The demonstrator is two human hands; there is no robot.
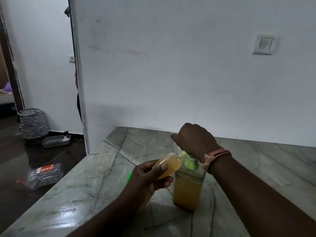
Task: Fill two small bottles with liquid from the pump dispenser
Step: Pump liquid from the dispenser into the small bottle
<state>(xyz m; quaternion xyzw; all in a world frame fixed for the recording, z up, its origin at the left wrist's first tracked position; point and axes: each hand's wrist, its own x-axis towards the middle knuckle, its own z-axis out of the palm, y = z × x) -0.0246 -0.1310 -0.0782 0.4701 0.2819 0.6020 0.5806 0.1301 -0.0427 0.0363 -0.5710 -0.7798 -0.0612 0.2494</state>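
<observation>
My left hand point(147, 178) grips a small bottle point(169, 165) of amber liquid, thumb across its side, tilted with its mouth up against the green nozzle of the pump dispenser point(188, 182). My right hand point(195, 139) sits on top of the pump head with fingers curled over it; a pink thread band circles that wrist. The dispenser stands upright on the grey marble surface point(85, 194), just right of the bottle. I see a green blur point(128, 176) behind my left hand.
</observation>
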